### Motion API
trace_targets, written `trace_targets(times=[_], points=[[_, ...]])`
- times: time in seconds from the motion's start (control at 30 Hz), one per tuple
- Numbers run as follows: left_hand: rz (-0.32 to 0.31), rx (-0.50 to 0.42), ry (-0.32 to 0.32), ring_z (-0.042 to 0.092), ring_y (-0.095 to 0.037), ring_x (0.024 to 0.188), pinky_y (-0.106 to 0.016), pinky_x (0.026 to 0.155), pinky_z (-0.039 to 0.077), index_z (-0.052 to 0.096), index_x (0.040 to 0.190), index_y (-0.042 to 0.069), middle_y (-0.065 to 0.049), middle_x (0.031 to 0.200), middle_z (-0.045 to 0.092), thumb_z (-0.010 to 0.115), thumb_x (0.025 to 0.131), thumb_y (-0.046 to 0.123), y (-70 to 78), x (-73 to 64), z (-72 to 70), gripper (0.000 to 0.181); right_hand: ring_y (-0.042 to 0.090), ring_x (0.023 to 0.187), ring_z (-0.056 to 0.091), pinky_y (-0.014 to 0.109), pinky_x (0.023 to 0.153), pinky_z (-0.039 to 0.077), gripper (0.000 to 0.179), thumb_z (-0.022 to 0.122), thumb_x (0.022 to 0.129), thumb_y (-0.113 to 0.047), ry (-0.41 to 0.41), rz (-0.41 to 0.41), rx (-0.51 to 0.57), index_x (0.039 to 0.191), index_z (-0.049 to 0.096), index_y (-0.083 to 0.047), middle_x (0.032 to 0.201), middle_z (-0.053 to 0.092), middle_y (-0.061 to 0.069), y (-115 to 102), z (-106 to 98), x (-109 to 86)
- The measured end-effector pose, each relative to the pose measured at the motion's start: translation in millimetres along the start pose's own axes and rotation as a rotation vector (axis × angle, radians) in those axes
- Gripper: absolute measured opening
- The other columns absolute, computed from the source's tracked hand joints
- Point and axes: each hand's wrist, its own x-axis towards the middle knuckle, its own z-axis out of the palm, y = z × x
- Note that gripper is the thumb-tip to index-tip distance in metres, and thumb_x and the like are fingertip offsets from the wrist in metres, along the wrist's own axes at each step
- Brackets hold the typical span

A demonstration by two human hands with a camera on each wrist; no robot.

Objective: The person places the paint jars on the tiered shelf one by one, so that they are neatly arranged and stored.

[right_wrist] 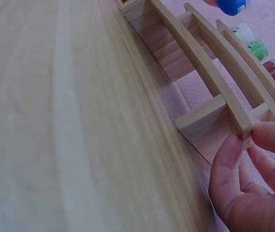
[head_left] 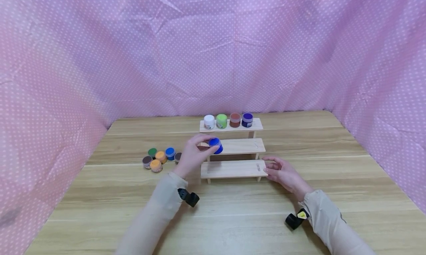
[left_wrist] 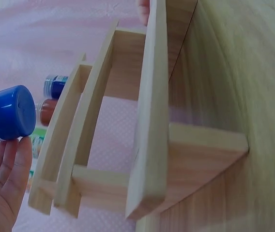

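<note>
A small blue paint jar (head_left: 216, 147) is pinched between the thumb and fingers of my left hand (head_left: 193, 154), over the left part of the middle step (head_left: 244, 146) of a three-tier wooden stand. In the left wrist view the same blue jar (left_wrist: 14, 112) is held tilted, beside the stand. My right hand (head_left: 284, 175) grips the right end of the lowest step (head_left: 229, 169); thumb and fingers close on the board's corner in the right wrist view. Along the top step (head_left: 229, 129) stand a white jar (head_left: 209, 121), a green jar (head_left: 221, 121), a reddish-brown jar (head_left: 235, 120) and a dark blue jar (head_left: 247, 120).
Left of the stand, several more jars sit grouped on the wooden table (head_left: 110, 195), among them a yellow-orange jar (head_left: 156, 165), a dark green jar (head_left: 152, 153) and a blue jar (head_left: 170, 153). A pink dotted cloth (head_left: 213, 51) hangs behind and around the table.
</note>
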Motion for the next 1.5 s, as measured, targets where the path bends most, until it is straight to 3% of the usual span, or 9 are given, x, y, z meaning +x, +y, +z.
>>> trace_targets(times=[0.47,0.8,1.23,1.5], points=[[-0.044,-0.036,-0.098,0.058,-0.015,0.104,-0.026,0.085,0.054,0.066,0.114,0.015,-0.001,0.112,0.062,0.07,0.083,0.027,7.5,25.9,27.4,0.033,0.006,0.084,0.054,0.02,0.075,0.053,0.051,0.055,0.09,-0.001,0.007,0.007,-0.002,0.136,0.033,0.005,0.096,0.051,0.0,-4.4,1.1,5.6],[0.072,0.021,-0.161,0.06,-0.015,0.101,-0.015,0.08,0.053,0.065,0.114,0.007,-0.005,0.109,0.063,0.07,0.083,0.021,13.5,43.0,43.8,0.035,0.006,0.084,0.054,0.019,0.073,0.053,0.05,0.054,0.09,0.0,0.008,0.016,0.01,0.135,0.034,0.004,0.096,0.051,-0.001,-6.4,2.2,5.7],[0.096,0.141,-0.251,0.059,-0.013,0.103,-0.013,0.08,0.052,0.063,0.116,0.008,-0.004,0.112,0.063,0.068,0.084,0.02,28.1,52.4,64.1,0.034,0.007,0.087,0.055,0.02,0.076,0.053,0.051,0.054,0.091,-0.004,0.004,0.033,-0.007,0.138,0.033,0.002,0.101,0.053,0.001,-6.1,0.9,2.0],[0.113,0.173,-0.256,0.061,-0.01,0.098,-0.014,0.079,0.052,0.064,0.112,0.009,-0.002,0.107,0.065,0.069,0.084,0.02,30.6,53.4,75.0,0.03,0.007,0.085,0.056,0.02,0.076,0.053,0.053,0.055,0.09,-0.004,-0.013,0.012,0.006,0.137,0.032,0.003,0.101,0.054,0.001,-3.6,-0.4,-0.5]])
